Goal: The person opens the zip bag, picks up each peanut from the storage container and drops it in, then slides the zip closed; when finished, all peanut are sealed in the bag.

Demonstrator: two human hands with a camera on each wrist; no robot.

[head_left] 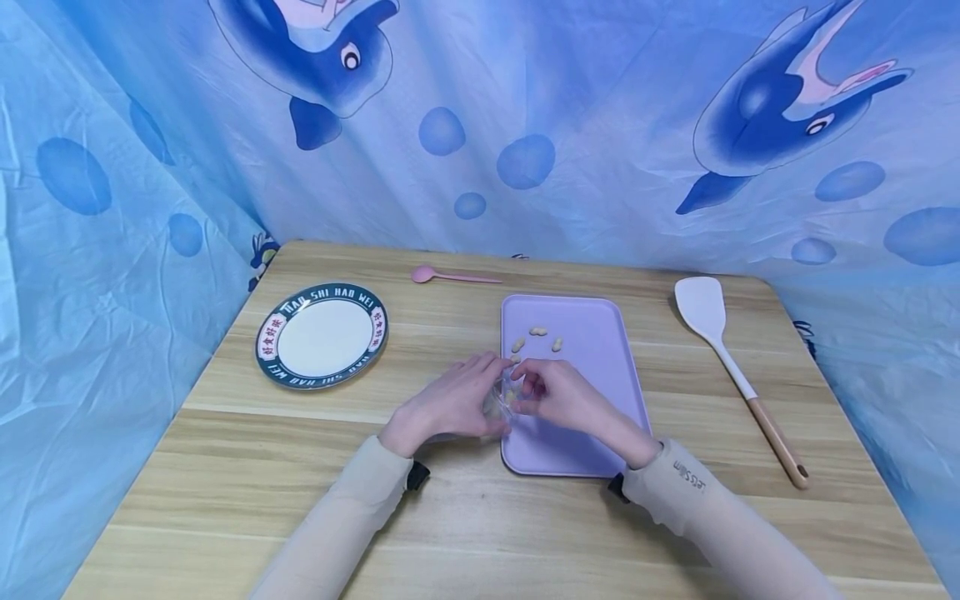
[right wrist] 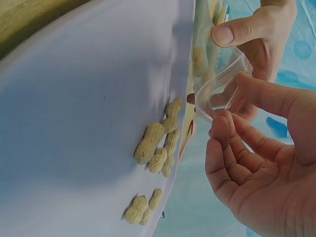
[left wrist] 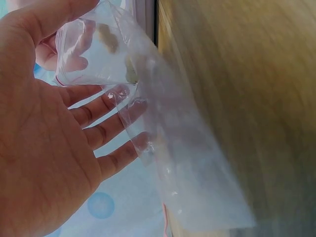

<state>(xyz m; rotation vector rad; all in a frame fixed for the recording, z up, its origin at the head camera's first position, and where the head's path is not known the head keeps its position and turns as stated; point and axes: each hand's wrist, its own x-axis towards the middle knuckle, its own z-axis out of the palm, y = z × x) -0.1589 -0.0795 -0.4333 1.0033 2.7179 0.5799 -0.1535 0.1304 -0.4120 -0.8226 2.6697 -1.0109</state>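
Note:
My left hand holds a clear zip-top plastic bag at the left edge of the purple tray, its outer fingers spread behind the film. Peanuts show inside the bag. My right hand is at the bag's mouth, thumb and bent fingertips apart, with no peanut seen between them. Whether those fingertips pinch the film is unclear. Several unshelled peanuts lie on the tray, beyond the right hand in the head view.
A white plate with a dark green lettered rim sits on the left of the wooden table. Near the back edge lies a pink spoon. To the right of the tray is a white spatula with a wooden handle. A blue curtain hangs behind.

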